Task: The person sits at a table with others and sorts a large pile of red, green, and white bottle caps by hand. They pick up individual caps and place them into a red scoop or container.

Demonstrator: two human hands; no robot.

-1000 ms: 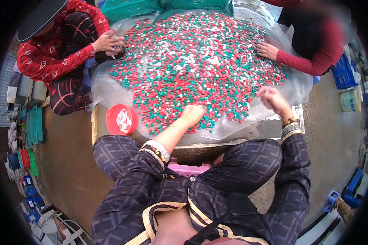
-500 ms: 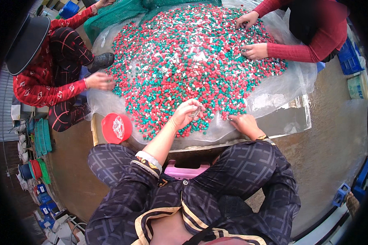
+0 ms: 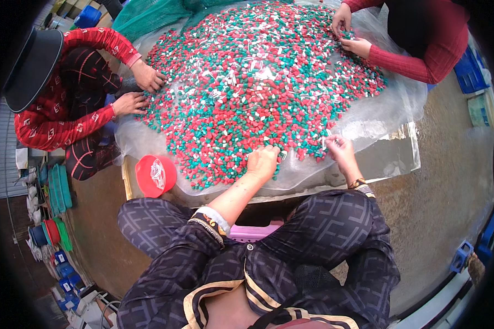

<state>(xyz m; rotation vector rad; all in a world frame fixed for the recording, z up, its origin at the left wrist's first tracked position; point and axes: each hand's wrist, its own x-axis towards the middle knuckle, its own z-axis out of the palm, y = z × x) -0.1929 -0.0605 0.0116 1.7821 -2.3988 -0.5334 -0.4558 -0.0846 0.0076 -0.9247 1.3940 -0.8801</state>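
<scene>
A wide heap of small red, green and white pieces (image 3: 241, 104) with thin white strips among them lies on clear plastic sheeting (image 3: 362, 123). At its near edge, my left hand (image 3: 262, 163) is closed, back upward, knuckles against the pieces; pale bits stick out beside its fingers, too small to name. To the right, my right hand (image 3: 343, 153) pinches a thin white strip (image 3: 323, 143) just above the heap's edge. A red bucket (image 3: 170, 176) with white strips inside stands to the left of my forearm.
A person in a red patterned top (image 3: 44, 123) and dark hat works at the heap's left, both hands on it. Another in a red sleeve (image 3: 406, 64) works at the far right. Green netting (image 3: 148, 19) lies at the back. A pink stool (image 3: 252, 231) shows between my knees.
My left hand has turned palm down and lowered toward the heap. My right hand has lifted slightly, now with a white strip. The left person's hands are now both on the heap.
</scene>
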